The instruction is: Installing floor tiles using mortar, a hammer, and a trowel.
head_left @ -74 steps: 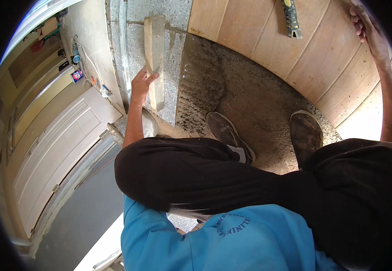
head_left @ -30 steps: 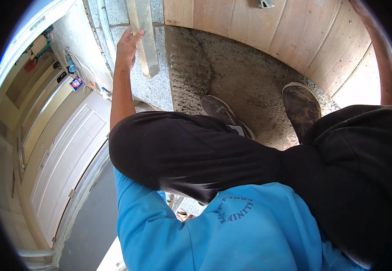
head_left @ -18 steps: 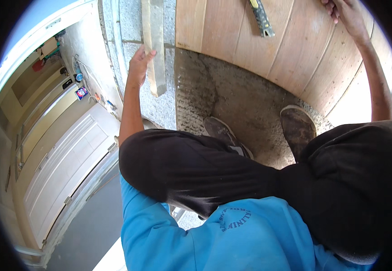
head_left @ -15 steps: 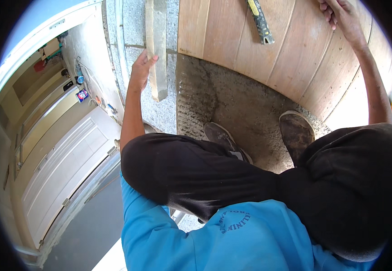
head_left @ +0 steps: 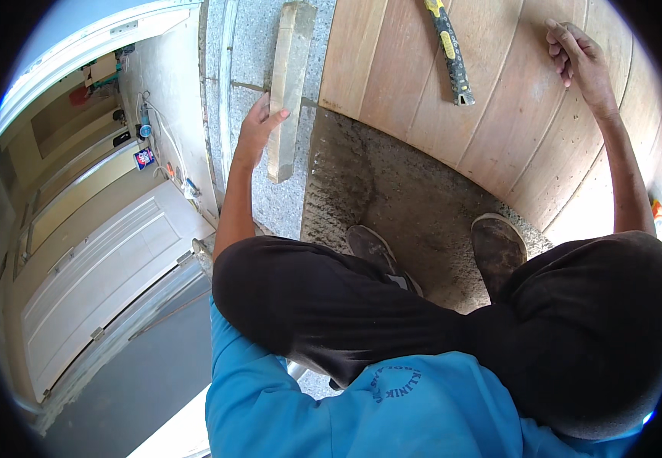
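1. Now the right hand (head_left: 584,65) is fully in view over the wooden planks (head_left: 399,72), where 2.5 seconds ago it sat out at the rim.
2. And the pale bar (head_left: 289,84) has shifted farther from the knees, measured against the planks' corner; it lies along the speckled floor strip (head_left: 253,65).
3. Left hand (head_left: 258,131) pinching its left edge, thumb over the face, other fingertips partly hidden.
4. Right fingers are curled and bunched; whether they pinch something small, I can't tell.
5. Narrow speckled gap between bar and planks; rough dark floor (head_left: 407,183) spreads from the plank edge to the shoes (head_left: 499,248). The black-and-yellow handle (head_left: 451,57) lies between the hands.
6. Over left, a small blue packet (head_left: 144,158), contents hidden.
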The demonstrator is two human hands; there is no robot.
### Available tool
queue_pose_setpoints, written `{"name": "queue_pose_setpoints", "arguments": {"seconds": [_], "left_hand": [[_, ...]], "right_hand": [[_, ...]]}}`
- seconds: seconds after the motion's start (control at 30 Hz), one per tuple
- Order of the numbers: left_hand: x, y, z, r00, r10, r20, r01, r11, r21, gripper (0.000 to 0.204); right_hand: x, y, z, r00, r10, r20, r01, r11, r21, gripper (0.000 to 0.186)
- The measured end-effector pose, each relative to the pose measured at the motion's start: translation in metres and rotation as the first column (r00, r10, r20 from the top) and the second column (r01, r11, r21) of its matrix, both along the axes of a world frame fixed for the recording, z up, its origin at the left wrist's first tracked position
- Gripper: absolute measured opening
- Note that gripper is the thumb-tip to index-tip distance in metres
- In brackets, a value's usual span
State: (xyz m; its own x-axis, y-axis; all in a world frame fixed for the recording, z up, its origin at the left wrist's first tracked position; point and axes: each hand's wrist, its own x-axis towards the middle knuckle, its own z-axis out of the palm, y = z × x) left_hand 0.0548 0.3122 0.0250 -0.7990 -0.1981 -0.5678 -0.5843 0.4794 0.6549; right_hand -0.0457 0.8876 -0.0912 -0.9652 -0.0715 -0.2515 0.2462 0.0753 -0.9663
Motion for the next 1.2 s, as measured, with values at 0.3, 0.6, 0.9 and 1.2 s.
{"name": "queue_pose_setpoints", "arguments": {"seconds": [0.3,0.6,0.9,1.2], "left_hand": [[0.034,-0.020,-0.014,0.997,-0.067,0.034,0.073,0.976,-0.206,0.054],[0.055,-0.021,-0.032,0.997,-0.060,-0.054,0.026,0.870,-0.492,0.079],[0.063,0.015,-0.015,0.980,0.053,-0.191,-0.121,0.923,-0.365,0.065],[0.036,0.102,-0.032,0.981,0.127,-0.149,-0.105,0.984,0.142,0.037]], "right_hand": [[-0.001,0.002,0.001,1.000,0.008,0.023,-0.008,1.000,0.018,0.036],[-0.004,0.000,0.005,0.998,0.014,0.062,-0.013,1.000,-0.018,0.035],[-0.006,-0.009,0.012,0.988,0.054,0.142,-0.065,0.995,0.072,0.028],[-0.013,-0.130,0.047,0.899,0.431,-0.081,-0.236,0.632,0.738,0.056]]}}
